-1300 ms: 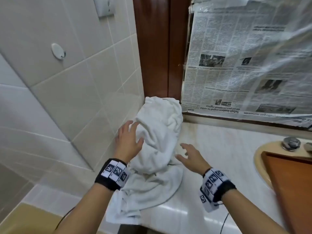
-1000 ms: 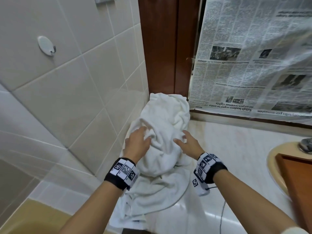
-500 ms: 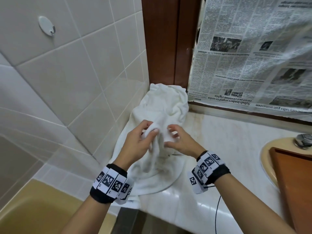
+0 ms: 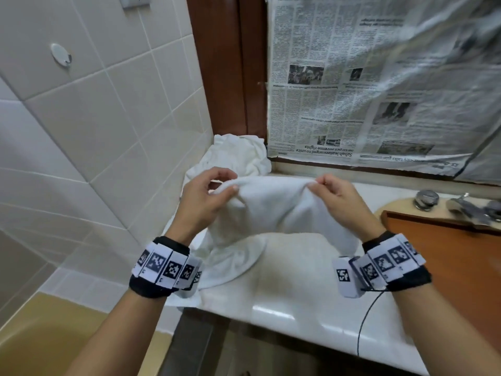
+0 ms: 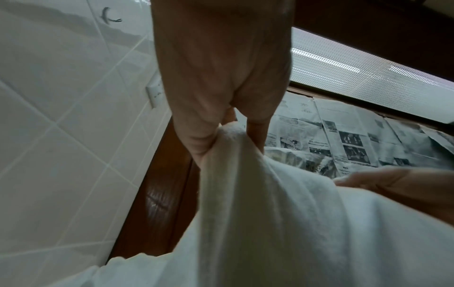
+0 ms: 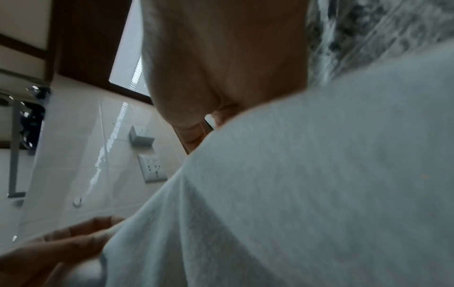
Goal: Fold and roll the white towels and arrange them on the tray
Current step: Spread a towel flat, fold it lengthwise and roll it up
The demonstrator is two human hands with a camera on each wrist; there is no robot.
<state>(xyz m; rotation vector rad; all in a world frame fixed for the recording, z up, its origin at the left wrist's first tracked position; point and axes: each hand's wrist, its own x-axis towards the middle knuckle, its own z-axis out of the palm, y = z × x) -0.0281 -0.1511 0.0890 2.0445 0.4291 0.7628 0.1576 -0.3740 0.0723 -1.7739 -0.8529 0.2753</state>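
Note:
A white towel [image 4: 273, 210] hangs spread between my two hands above the pale counter. My left hand [image 4: 214, 191] pinches its upper edge at the left, and the left wrist view shows thumb and fingers closed on the towel [image 5: 270, 213]. My right hand [image 4: 322, 185] pinches the same edge at the right; the towel [image 6: 319, 184] fills most of the right wrist view. Its lower part still lies on more white towels [image 4: 238, 156] heaped in the corner by the tiled wall. A brown wooden tray [image 4: 447, 256] lies at the right over the basin.
The pale counter [image 4: 298, 289] runs from the tiled wall [image 4: 95, 131] at the left to a beige basin with chrome taps [image 4: 427, 199] at the right. Newspaper under plastic [image 4: 366, 90] covers the back. A yellow tub [image 4: 54, 335] lies below the counter's left end.
Both hands reached into the heap, pinched a towel, lifted it and drew apart, so the towel now hangs stretched between them. The view has tilted slightly.

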